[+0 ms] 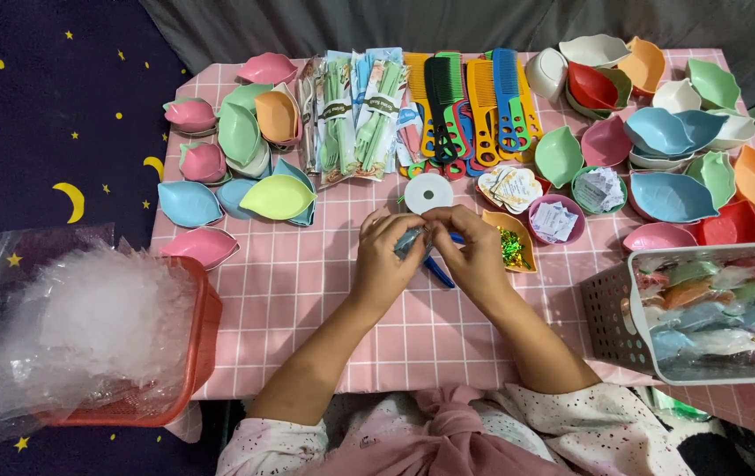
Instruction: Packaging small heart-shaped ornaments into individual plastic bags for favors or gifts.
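My left hand [388,256] and my right hand [472,251] meet over the middle of a pink checked tablecloth [307,291]. Together they pinch a small clear-wrapped bundle [409,240] with something teal inside. Blue-handled scissors [439,269] lie under my hands. A white ribbon spool [427,193] sits just beyond my fingers. To the right of my right hand stands an orange leaf-shaped dish [511,242] holding shiny gold and green twist ties.
Pastel leaf-shaped bowls [245,167] crowd the left and right [673,150] of the table. Packed cutlery sets [351,115] and coloured combs [470,101] line the back. A red basket of clear plastic bags [113,326] is at left, a white basket of wrapped items [712,317] at right.
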